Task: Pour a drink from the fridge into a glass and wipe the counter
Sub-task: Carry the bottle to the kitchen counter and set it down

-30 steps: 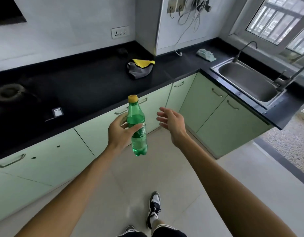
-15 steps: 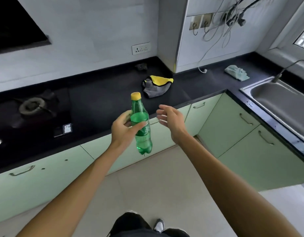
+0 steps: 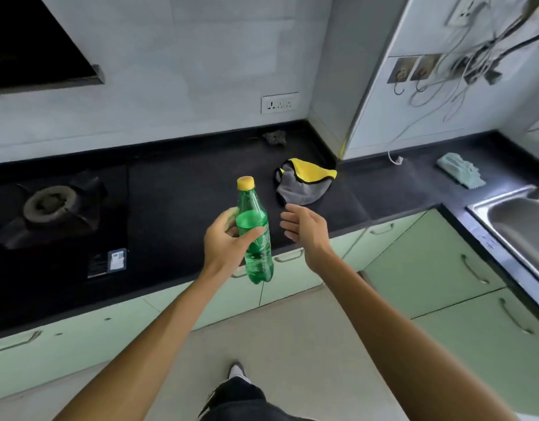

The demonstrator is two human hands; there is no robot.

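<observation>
In the head view, the one view there is, the person has come closer to the black counter (image 3: 186, 189) over the last second. The sink (image 3: 517, 220), which lay well inside the picture, now sits at the right edge, and the stove burner (image 3: 51, 205) has grown large on the left. The grip itself has not changed. The left hand (image 3: 224, 241) still holds the green bottle (image 3: 257, 259) upright by its middle, fingers and thumb curled round it, in the air over the counter's front edge and the pale green cabinets (image 3: 429, 262). The yellow cap (image 3: 245, 182) is still on. The right hand (image 3: 304, 229) stays just beside the bottle without touching it, fingers spread and relaxed, holding nothing. The grey-and-yellow cloth (image 3: 304, 183) lies crumpled on the counter just beyond both hands, and a pale blue cloth (image 3: 461, 170) lies further right, near the sink. No glass shows anywhere in this view. By my reading the drink is fetched and is being carried to the worktop. The free hand looks ready to take the cap, but pouring cannot start until a glass is found, and the wiping is not yet begun.
</observation>
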